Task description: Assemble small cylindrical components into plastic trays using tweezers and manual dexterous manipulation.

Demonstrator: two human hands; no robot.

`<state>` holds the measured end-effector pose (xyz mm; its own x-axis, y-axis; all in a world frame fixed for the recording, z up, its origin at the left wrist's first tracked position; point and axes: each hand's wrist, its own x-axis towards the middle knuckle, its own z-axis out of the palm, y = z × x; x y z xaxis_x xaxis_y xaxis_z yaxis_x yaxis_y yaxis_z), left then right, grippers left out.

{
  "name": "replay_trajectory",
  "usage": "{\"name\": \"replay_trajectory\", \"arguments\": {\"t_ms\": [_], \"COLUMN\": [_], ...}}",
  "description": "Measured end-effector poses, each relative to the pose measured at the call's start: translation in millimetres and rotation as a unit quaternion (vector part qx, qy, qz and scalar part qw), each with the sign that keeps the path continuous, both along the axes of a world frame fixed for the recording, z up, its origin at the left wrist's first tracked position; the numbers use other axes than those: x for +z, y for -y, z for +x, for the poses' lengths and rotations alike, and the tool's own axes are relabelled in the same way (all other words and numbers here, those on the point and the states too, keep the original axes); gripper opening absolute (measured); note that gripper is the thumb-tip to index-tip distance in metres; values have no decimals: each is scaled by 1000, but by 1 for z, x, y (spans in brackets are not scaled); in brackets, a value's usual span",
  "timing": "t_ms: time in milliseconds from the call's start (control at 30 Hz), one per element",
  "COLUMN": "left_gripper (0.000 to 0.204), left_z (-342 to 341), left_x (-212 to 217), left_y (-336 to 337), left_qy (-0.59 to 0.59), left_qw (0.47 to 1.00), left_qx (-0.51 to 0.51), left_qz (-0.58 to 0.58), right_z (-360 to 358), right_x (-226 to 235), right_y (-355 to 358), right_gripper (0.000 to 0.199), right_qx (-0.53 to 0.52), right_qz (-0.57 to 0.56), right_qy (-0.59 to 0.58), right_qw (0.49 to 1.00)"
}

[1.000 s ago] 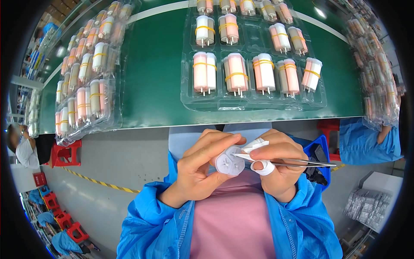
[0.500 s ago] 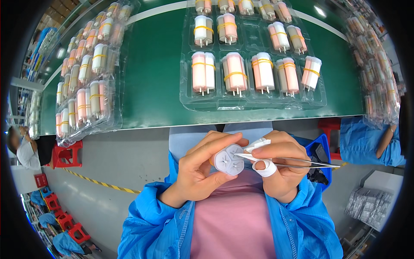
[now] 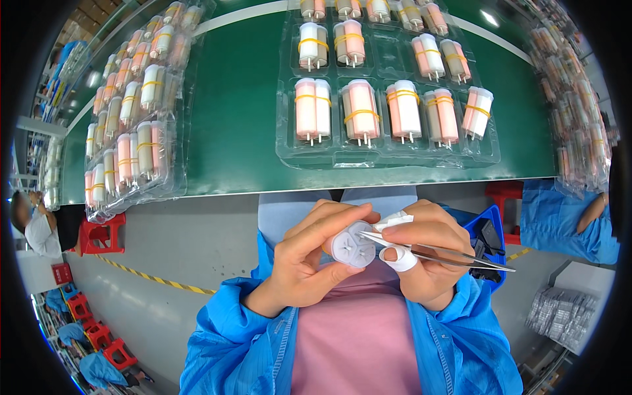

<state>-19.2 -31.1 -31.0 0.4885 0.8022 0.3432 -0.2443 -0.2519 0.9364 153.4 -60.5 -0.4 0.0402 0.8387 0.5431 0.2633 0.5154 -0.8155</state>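
Observation:
My left hand [image 3: 299, 258] is closed around a bundle of tubes [image 3: 353, 246], its pale round end turned up toward me. That end shows three lobes with small prongs standing in them. My right hand [image 3: 431, 260] pinches a pair of metal tweezers [image 3: 490, 264]. Their tips reach the upper right part of the bundle's end; whether they grip a prong I cannot make out. White wrapping [image 3: 403, 259] covers the right thumb, and another white strip [image 3: 395, 220] is on a right finger. Both hands are held over my lap, below the table edge.
On the green table [image 3: 237, 118], a clear plastic tray [image 3: 349, 160] holds several pink, white and grey tube bundles with yellow bands. Stacked filled trays [image 3: 135, 151] stand at the left, more [image 3: 573, 112] at the right. A blue bin [image 3: 495, 227] sits beside my right arm. Co-workers sit on both sides.
The bundle and my left hand have shifted slightly right. The tweezers have turned a little, their rear end now lower, with the tips still at the bundle's end.

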Motion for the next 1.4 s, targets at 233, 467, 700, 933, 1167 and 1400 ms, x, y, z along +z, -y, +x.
{"name": "replay_trajectory", "arguments": {"t_ms": [233,467,700,933,1167,1400], "left_gripper": [55,53,54,54,54,55], "left_z": [-1,-1,-1,0,0,0], "left_x": [1,3,2,1,3,5], "left_y": [1,-1,-1,0,0,-1], "left_qy": [-31,-68,-67,-30,-58,-99], "left_qw": [999,994,995,999,996,988], "left_qx": [24,39,40,18,37,66], "left_qz": [27,72,60,24,50,98], "right_z": [1,-1,-1,-1,-1,-1], "right_x": [2,3,3,-2,0,0], "right_y": [-1,-2,-2,-2,0,-2], "right_gripper": [22,24,23,20,21,20], "right_qx": [8,8,3,1,-7,-2], "right_qz": [-3,14,18,13,2,6], "right_qy": [3,21,30,-12,6,22], "right_qw": [1000,1000,999,1000,1000,1000]}}
